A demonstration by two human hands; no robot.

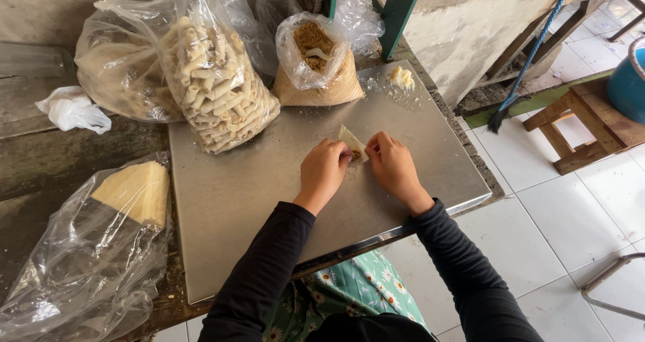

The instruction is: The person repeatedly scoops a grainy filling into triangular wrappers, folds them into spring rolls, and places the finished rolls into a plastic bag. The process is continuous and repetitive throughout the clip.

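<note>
- A small pale pastry wrapper [351, 142] with a dab of brown filling is seen lying on the metal tabletop [269, 174], near its middle and between the two hands.
- The left hand [324, 169] is placed on the wrapper's left edge; its fingers are curled and pinched on the pastry.
- The right hand [392, 165] is set against the wrapper's right edge, fingers bent and closed on that edge.
- Both forearms are covered by black sleeves; a green flowered cloth is noted at the lap below.
- A clear bag of rolled pastry sticks [216, 80] is found standing at the tabletop's rear left corner, well apart from the hands.
- An open bag of brown crumb filling [316, 63], with a pale spoon inside it, stands at the rear, beside the bag of rolls.
- A small lump of pale paste [402, 78] is observed on the tabletop's far right corner.
- A stack of flat yellowish wrapper sheets [136, 191] lies in a loose clear bag to the left of the tabletop.
- A wooden stool [581, 123] stands on the white tiled floor at right.
</note>
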